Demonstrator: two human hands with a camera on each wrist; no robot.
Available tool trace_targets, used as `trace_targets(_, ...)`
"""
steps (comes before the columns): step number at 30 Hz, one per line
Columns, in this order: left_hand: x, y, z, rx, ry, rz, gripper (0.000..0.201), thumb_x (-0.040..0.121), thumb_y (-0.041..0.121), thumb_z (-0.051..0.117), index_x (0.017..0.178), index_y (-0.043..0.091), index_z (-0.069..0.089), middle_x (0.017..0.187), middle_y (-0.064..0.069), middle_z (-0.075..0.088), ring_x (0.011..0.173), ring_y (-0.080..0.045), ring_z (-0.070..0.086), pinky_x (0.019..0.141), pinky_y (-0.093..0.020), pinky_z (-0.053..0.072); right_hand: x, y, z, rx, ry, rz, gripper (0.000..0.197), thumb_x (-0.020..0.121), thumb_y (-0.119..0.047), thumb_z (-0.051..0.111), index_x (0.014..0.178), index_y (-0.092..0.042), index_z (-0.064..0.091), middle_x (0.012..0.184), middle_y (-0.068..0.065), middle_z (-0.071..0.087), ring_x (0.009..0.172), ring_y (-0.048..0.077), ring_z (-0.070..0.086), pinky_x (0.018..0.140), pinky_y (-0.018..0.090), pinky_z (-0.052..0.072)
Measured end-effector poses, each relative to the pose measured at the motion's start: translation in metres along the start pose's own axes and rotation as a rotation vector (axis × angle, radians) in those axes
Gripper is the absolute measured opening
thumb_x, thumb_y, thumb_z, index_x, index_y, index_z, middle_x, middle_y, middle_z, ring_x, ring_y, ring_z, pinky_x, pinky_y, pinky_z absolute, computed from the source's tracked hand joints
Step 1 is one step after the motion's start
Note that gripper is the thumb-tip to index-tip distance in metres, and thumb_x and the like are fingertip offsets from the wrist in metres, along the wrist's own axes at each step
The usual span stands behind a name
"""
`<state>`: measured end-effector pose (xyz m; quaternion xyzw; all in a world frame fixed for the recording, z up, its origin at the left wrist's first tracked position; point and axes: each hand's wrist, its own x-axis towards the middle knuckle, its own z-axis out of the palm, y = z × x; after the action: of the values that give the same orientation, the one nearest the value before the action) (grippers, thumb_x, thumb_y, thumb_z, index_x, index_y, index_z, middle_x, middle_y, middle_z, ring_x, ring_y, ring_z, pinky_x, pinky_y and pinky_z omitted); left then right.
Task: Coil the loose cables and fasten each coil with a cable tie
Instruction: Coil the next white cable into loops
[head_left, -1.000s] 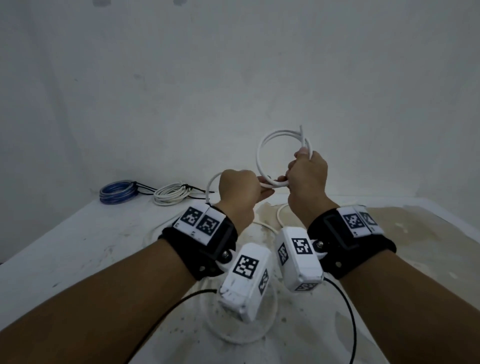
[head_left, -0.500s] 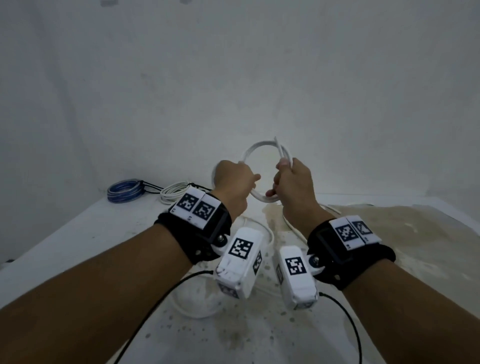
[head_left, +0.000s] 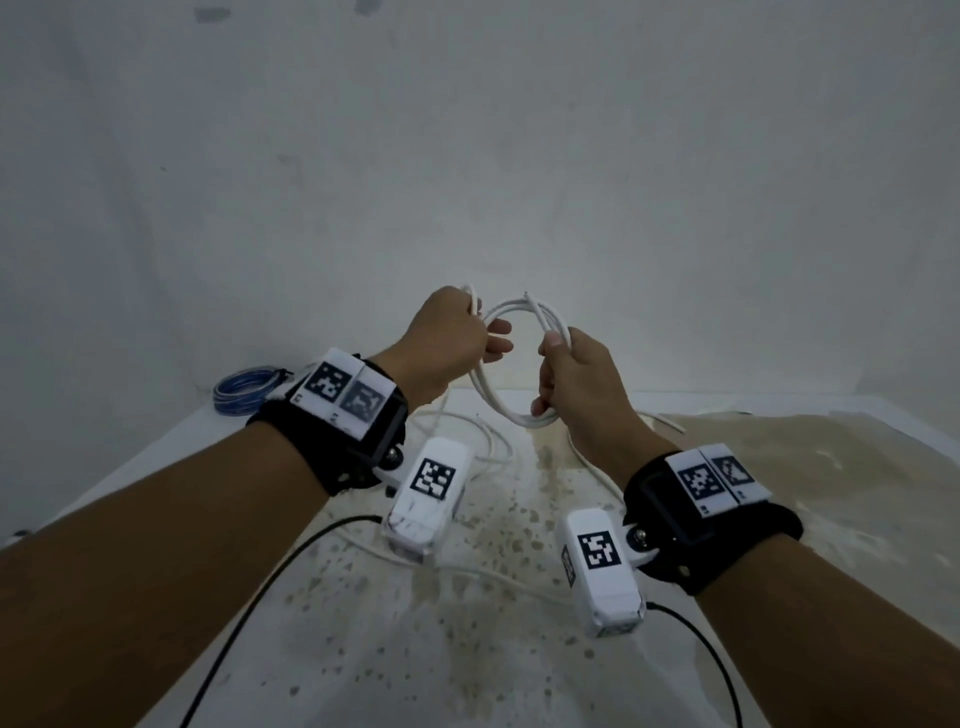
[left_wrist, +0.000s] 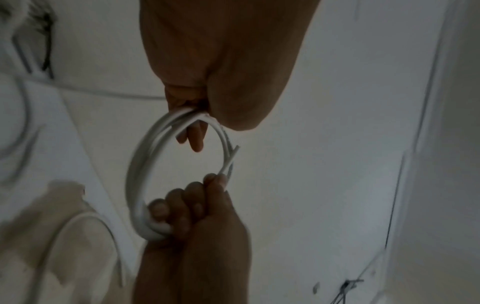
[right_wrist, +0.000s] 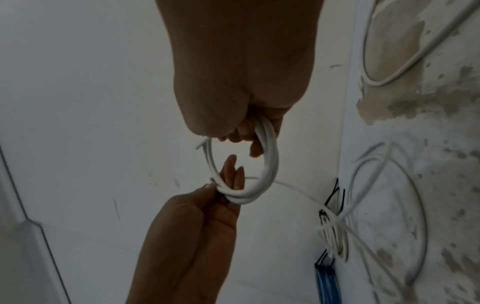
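At the far left of the stained white table (head_left: 130, 483), against the wall, a blue cable coil (head_left: 244, 391) lies finished; the right wrist view shows it bound with black ties, and just beside it a smaller white coil (right_wrist: 333, 238) tied the same way.

Your left hand (head_left: 447, 343) is raised above the table at the left side of the white cable coil (head_left: 498, 400) you are building. Its thumb and curled fingers pinch the strands there, with 2 fingertips (right_wrist: 233, 170) poking through the ring. From this hand the uncoiled remainder of the cable drops to the table and trails in wide loose loops (head_left: 483, 447) under both wrists.

The coil itself hangs in the air between your hands, held roughly upright, with several turns lying together. A cut cable end (head_left: 527, 296) sticks up free at the top of the ring.

Your right hand (head_left: 576, 384) clenches the right side and lower curve of the coil: the fingers (left_wrist: 179, 207) wrap around the bundled turns and the thumb presses them from above. More loose white cable (head_left: 597, 467) lies on the browned patch of table below your right wrist.
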<state>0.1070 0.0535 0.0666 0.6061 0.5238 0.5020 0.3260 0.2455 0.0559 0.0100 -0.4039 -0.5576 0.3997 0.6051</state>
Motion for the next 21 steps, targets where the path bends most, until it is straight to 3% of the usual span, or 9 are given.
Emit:
trace_targets(5,-0.001,-0.004,-0.003,0.014,-0.016,0.001,0.029,0.100,0.001,0.038,0.128,0.005,0.042,0.104,-0.014,0.069,0.082,-0.021,0.074,0.088,-0.039,0.058,0.001,0.002,0.006,0.029,0.033,0.021,0.027,0.105,-0.021,0.040,0.084,-0.010,0.052,0.061,0.004,0.042,0.044,0.014,0.040,0.046,0.028,0.045)
trace_targets(10,0.002,0.001,-0.005,0.079,0.064,0.071,0.027,0.105,0.016,0.037,0.107,-0.001,0.058,0.090,-0.015,0.073,0.069,-0.023,0.073,0.070,-0.034,0.062,0.001,-0.002,0.011,0.015,-0.005,-0.004,0.026,0.105,-0.021,0.039,0.086,-0.009,0.052,0.062,0.005,0.043,0.048,0.015,0.041,0.046,0.027,0.046)
trace_targets(13,0.004,-0.002,-0.018,0.251,-0.079,0.170,0.028,0.104,0.012,0.039,0.101,0.001,0.064,0.098,-0.013,0.072,0.076,-0.019,0.074,0.074,-0.037,0.062,0.002,-0.006,0.006,0.004,-0.044,0.023,0.026,0.105,-0.022,0.040,0.086,-0.008,0.052,0.063,0.005,0.042,0.050,0.016,0.040,0.046,0.028,0.045)
trace_targets(18,0.004,0.003,-0.036,0.355,-0.256,0.296,0.031,0.104,0.006,0.042,0.124,0.007,0.065,0.107,-0.003,0.071,0.070,-0.011,0.068,0.062,-0.021,0.053,0.002,-0.009,-0.004,0.035,-0.158,0.039,0.027,0.105,-0.020,0.040,0.082,-0.011,0.049,0.051,-0.005,0.042,0.042,0.011,0.038,0.050,0.032,0.043)
trace_targets(21,0.004,0.007,-0.031,0.290,-0.260,0.300,0.037,0.102,-0.001,0.039,0.131,0.007,0.061,0.115,-0.008,0.069,0.070,-0.011,0.058,0.062,-0.023,0.050,0.004,-0.010,-0.002,0.030,-0.164,0.025,0.026,0.105,-0.020,0.040,0.082,-0.011,0.050,0.053,-0.003,0.042,0.044,0.011,0.037,0.050,0.031,0.043)
